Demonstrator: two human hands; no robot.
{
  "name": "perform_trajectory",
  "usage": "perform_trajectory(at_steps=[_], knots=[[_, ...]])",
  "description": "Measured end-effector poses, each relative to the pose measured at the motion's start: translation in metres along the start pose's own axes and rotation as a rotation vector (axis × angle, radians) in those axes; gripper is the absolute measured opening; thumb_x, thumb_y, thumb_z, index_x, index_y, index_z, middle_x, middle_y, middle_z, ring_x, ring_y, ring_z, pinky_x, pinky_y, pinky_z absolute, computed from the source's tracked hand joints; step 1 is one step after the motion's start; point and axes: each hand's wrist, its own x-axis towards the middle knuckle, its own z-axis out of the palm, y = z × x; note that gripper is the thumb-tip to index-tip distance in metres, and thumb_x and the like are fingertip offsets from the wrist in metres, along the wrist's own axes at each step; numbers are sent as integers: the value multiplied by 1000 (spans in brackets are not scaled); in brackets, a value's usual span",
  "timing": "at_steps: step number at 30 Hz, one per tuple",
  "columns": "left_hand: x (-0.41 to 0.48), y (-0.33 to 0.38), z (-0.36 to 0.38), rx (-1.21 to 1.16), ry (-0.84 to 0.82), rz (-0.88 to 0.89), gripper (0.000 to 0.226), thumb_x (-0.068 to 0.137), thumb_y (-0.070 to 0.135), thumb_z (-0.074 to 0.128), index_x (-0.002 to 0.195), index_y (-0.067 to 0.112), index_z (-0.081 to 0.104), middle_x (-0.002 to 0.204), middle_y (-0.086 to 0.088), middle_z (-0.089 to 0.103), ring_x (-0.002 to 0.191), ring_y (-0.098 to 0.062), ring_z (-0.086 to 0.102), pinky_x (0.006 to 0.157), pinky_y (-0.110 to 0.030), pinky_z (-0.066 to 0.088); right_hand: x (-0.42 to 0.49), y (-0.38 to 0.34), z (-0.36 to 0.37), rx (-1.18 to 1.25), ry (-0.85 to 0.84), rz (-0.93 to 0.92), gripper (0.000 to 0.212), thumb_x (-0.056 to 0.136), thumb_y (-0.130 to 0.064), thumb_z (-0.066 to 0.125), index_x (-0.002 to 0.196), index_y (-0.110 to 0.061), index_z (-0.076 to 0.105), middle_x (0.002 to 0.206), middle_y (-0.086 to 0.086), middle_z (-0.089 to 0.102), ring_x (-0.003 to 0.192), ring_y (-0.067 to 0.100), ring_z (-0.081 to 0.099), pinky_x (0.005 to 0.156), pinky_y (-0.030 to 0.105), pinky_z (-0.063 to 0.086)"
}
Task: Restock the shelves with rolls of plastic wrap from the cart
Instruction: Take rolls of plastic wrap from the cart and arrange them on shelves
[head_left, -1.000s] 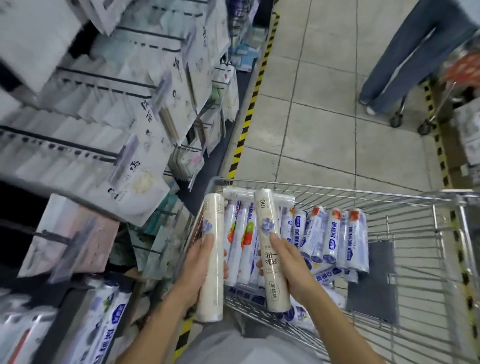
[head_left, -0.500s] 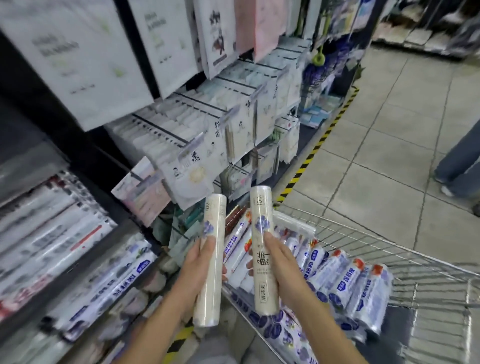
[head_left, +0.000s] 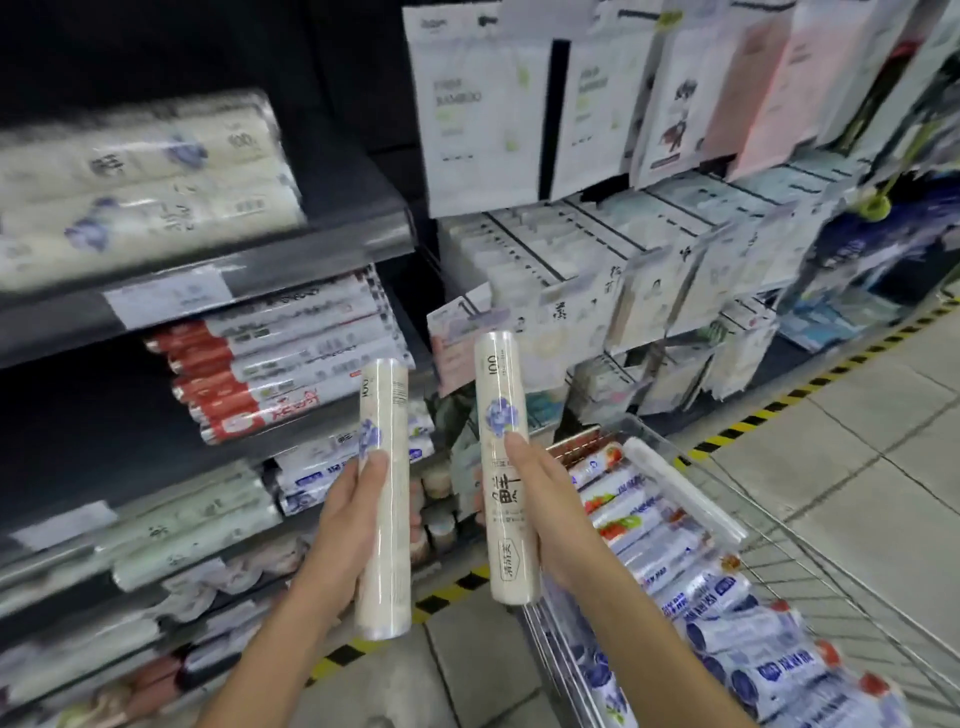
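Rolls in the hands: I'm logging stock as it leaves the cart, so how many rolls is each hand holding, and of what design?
Left roll, cream with blue flower, in the left hand: 1
Right roll, same design, in the right hand: 1
Total: 2

Plastic wrap rolls (head_left: 145, 176) stacked lengthwise on dark shelves (head_left: 311, 247)

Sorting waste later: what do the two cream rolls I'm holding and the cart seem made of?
Cream flower-printed roll in left hand and its twin in right hand: glossy plastic film, by streaky highlights. Silver wire cart: bare shiny metal, probably steel.
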Motion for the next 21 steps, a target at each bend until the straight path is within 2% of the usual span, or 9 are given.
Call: perform_trajectory(at_steps=[4,8,10,13,15,16,17,19,21], knots=[[-14,7,-56,-69,165,10,45,96,56,50,118,17,61,79,-7,74,64,-23,70,53,-34,57,10,-3,57,-67,-138,5,40,95,-55,59,116,-21,67,97,3,76,88,20,73,89,46,58],[-27,13,-114,-104,286,28,63,87,68,53,121,15,61,87,-16,73,69,-27,70,58,-37,57,14,-7,120,-77,-283,10,47,94,-53,59,121,-15,63,97,13,74,84,27,70,76,43,59],[-33,18,-142,-119,326,60,61,90,66,52,119,13,61,85,-15,74,68,-26,70,58,-36,57,15,-10,153,-98,-313,14,46,95,-51,58,121,-13,62,98,16,74,83,30,70,74,43,59],[-37,28,-179,-178,369,91,60,88,64,54,121,14,60,88,-19,72,70,-29,68,61,-41,58,16,-11,197,-139,-353,-18,56,88,-58,60,125,-16,61,101,10,76,89,28,73,83,47,60],[-37,37,-202,-204,383,128,69,86,72,59,124,15,59,100,-22,72,83,-33,70,74,-48,60,17,-13,222,-173,-370,-49,60,87,-61,60,129,-18,61,107,7,76,97,27,73,91,52,58],[-37,43,-212,-194,381,154,73,85,77,59,125,16,59,106,-22,71,89,-33,70,81,-52,59,17,-17,233,-184,-377,-69,55,90,-58,59,127,-17,61,105,8,76,95,28,74,90,52,58],[-36,49,-221,-190,376,184,73,84,78,58,123,16,60,105,-22,72,87,-32,70,80,-52,59,17,-22,244,-181,-383,-89,49,94,-53,58,124,-15,62,101,10,76,90,28,74,86,50,60],[-32,64,-237,-200,350,255,66,89,70,57,118,11,60,94,-20,71,74,-29,67,68,-45,57,16,-35,264,-177,-385,-130,41,98,-48,55,118,-12,63,93,13,76,82,29,73,79,46,60],[-27,82,-248,-205,331,302,55,97,61,54,115,9,59,93,-19,70,70,-29,65,65,-43,56,18,-49,280,-184,-379,-167,40,96,-50,56,115,-16,65,92,10,76,81,26,73,80,45,60]])
